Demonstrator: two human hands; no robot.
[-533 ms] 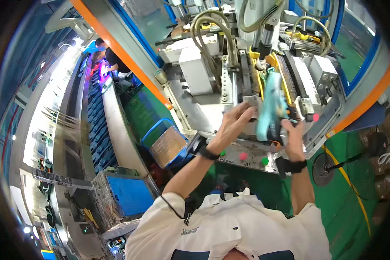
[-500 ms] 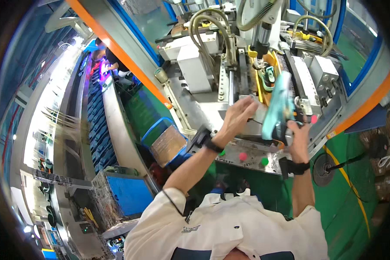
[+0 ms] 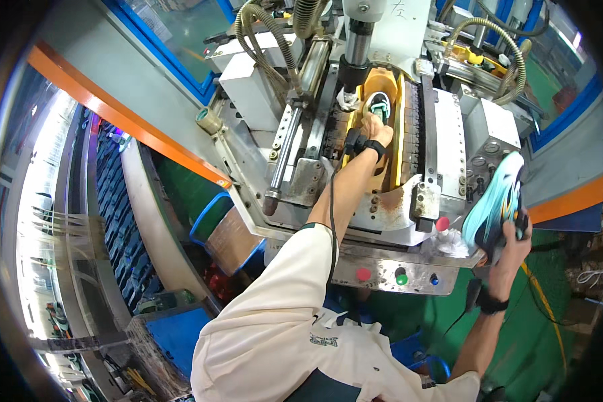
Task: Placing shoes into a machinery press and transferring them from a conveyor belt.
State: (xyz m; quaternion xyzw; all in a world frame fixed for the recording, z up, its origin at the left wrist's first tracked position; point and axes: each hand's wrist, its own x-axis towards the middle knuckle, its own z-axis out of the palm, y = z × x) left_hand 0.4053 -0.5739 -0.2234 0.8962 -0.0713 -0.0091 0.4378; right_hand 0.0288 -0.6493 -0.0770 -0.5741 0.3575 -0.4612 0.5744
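Observation:
My left hand (image 3: 376,132) reaches deep into the machine's yellow-lined cavity (image 3: 400,124). Its fingers are closed round the near end of a shoe (image 3: 379,104) with a dark, white and mint upper; the hand covers the rest of that shoe. Out to the right, beyond the machine's front corner, my right hand (image 3: 511,251) grips another shoe (image 3: 489,204), pale mint and white with black parts. This one is held tilted in the air, apart from the machine. Both wrists wear black straps carrying small dark devices.
A black-ended press cylinder (image 3: 355,63) hangs just left of the cavity. Push buttons (image 3: 400,276) line the front panel. Orange-edged frame posts (image 3: 134,127) flank the machine. To the left are a blue-framed stool (image 3: 228,234) and a conveyor with dark shoe-like pieces (image 3: 124,208).
My left hand has gone from above the machine's front into the cavity and onto the shoe there. The right hand has carried its shoe outward to the right. The view has shifted closer.

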